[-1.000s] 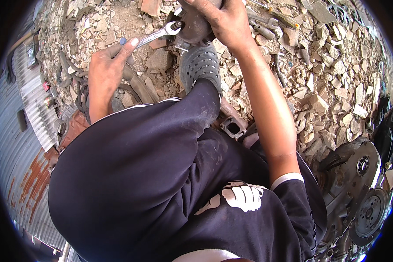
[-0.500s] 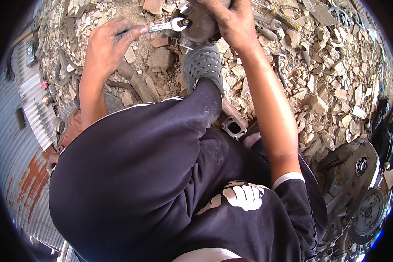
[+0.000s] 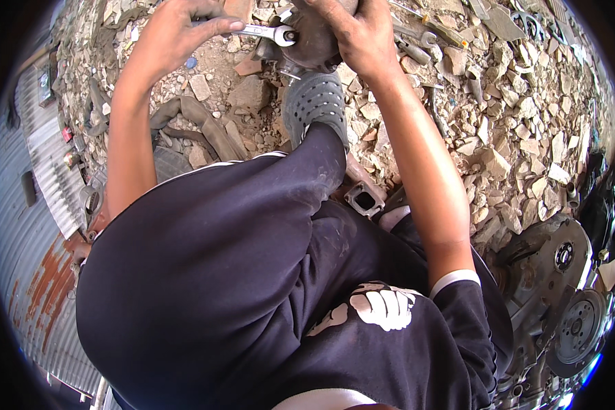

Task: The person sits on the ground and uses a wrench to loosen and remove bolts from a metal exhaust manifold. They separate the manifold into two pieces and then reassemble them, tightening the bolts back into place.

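Broken stones (image 3: 495, 160) cover the ground, blurring toward the black fisheye rim. Near the view's top edge, the left hand (image 3: 184, 31) grips a wrench (image 3: 265, 31), its fingers hiding much of the handle; the wrench's open end sits at a dark stud (image 3: 291, 36) on a rounded metal part (image 3: 318, 42). Just above the grey shoe (image 3: 316, 102), the right hand (image 3: 367, 41) clasps that part, whose top is cut off.

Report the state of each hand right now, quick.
Left hand: closed, holding a silver metal open-ended wrench.
Right hand: closed, holding a rounded, dirty brownish-grey metal part.
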A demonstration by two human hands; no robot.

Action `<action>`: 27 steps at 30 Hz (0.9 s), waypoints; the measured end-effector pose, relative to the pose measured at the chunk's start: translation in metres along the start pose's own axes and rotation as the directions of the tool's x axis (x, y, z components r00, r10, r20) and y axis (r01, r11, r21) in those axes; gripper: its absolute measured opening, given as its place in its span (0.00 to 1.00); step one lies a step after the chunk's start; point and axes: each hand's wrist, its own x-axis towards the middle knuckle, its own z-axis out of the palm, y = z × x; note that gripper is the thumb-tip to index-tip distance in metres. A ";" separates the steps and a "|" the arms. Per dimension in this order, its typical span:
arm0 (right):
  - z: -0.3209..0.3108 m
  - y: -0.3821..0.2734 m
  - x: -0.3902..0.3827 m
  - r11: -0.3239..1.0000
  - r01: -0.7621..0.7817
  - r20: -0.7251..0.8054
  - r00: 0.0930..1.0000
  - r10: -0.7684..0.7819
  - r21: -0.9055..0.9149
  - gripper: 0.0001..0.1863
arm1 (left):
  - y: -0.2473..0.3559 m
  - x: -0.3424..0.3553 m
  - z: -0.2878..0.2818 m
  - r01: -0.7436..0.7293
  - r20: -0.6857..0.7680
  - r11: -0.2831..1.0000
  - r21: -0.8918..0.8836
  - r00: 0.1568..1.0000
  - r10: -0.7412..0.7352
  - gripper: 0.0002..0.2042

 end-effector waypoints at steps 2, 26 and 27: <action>0.000 0.001 0.000 1.000 0.005 0.000 1.000 -0.005 -0.013 0.39 | -0.010 0.010 0.002 -0.088 0.010 0.996 -0.030 0.996 0.088 0.15; -0.005 0.001 0.005 0.995 -0.028 0.054 0.998 0.023 0.095 0.45 | -0.033 0.067 0.079 -0.549 -0.796 0.662 -0.510 0.593 -0.121 0.24; -0.007 0.001 0.004 0.994 -0.041 0.051 0.998 0.036 0.102 0.45 | -0.030 0.075 0.090 -0.575 -0.729 0.449 -0.684 0.565 -0.387 0.24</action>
